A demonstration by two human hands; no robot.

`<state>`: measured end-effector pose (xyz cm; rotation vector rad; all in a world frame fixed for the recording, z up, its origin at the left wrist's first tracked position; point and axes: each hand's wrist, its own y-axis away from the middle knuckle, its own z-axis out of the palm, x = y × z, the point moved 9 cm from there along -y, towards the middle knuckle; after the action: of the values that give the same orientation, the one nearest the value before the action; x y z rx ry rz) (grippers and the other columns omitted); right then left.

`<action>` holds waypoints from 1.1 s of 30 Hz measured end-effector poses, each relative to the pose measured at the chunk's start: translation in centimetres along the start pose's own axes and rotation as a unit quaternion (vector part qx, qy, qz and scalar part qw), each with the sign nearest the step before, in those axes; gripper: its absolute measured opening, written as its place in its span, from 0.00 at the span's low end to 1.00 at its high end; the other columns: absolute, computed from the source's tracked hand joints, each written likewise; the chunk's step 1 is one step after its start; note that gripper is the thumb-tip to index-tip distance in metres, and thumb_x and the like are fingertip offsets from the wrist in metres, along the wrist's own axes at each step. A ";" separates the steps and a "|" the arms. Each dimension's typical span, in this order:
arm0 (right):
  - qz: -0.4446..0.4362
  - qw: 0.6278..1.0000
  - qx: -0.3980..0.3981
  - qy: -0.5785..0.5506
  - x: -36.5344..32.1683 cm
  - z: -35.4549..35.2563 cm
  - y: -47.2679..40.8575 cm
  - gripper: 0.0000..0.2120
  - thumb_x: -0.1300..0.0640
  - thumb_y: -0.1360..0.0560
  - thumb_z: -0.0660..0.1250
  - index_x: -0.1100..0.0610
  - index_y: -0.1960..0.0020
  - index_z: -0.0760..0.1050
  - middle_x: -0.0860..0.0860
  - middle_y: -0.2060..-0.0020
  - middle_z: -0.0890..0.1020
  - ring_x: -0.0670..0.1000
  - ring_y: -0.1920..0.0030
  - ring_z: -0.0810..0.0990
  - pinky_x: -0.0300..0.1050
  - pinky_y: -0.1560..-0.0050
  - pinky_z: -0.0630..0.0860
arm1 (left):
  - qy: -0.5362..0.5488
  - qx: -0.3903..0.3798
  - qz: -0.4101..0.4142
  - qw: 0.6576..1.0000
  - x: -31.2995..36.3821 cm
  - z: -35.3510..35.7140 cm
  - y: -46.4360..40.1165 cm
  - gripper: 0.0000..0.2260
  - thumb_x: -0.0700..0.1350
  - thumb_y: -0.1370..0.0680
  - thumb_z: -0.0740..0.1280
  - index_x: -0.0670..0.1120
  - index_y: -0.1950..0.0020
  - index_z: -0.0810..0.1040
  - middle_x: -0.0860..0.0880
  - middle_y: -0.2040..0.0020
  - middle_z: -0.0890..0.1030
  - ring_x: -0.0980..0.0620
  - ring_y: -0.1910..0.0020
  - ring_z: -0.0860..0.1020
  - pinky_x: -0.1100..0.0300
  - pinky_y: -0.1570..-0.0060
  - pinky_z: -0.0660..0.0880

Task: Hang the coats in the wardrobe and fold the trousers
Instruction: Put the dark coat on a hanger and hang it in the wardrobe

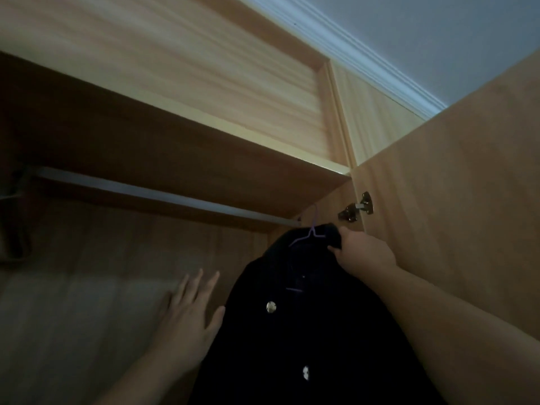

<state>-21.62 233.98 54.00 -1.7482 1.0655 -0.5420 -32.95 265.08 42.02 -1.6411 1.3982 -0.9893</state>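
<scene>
A black coat (306,325) with metal buttons hangs on a thin purple hanger (310,234) inside the wooden wardrobe. The hanger's hook sits near the right end of the grey rail (152,195); whether it rests on the rail I cannot tell. My right hand (362,251) grips the coat's collar at the hanger's right shoulder. My left hand (191,314) is spread with straight fingers just left of the coat, its thumb near the coat's edge. No trousers are in view.
The wardrobe's open door (455,217) stands on the right with a metal hinge (356,211). A shelf board (175,141) runs above the rail. Something dark (14,223) hangs at the rail's far left end.
</scene>
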 end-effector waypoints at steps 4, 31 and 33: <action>-0.004 1.000 0.025 0.015 -0.8 1.8 -3.8 0.11 0.44 0.21 0.59 0.47 0.43 0.71 0.48 0.59 0.77 0.55 0.59 0.79 0.49 0.58 0.76 | -0.023 -0.006 0.005 1.000 -1.4 2.8 -4.9 0.29 0.64 0.20 0.46 0.60 0.20 0.43 0.52 0.18 0.46 0.49 0.20 0.43 0.46 0.23 0.50; 0.008 0.981 -0.043 0.190 -1.6 17.4 -15.3 0.13 0.51 0.16 0.56 0.54 0.39 0.76 0.51 0.40 0.78 0.54 0.39 0.78 0.48 0.42 0.72 | 0.007 0.059 0.124 0.990 0.2 16.1 -16.3 0.35 0.68 0.28 0.39 0.61 0.21 0.49 0.53 0.19 0.53 0.50 0.20 0.46 0.47 0.24 0.55; 0.007 0.979 -0.063 0.193 -1.4 16.8 -14.8 0.15 0.47 0.17 0.58 0.54 0.37 0.76 0.52 0.39 0.78 0.55 0.38 0.77 0.49 0.40 0.73 | -0.009 0.064 0.125 0.990 -0.2 15.7 -15.5 0.35 0.68 0.27 0.40 0.60 0.20 0.50 0.51 0.20 0.55 0.48 0.21 0.48 0.46 0.24 0.55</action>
<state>-3.67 245.75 60.41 -1.7860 1.4056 -0.8439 -12.36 268.06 49.37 -1.3408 1.4544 -0.8966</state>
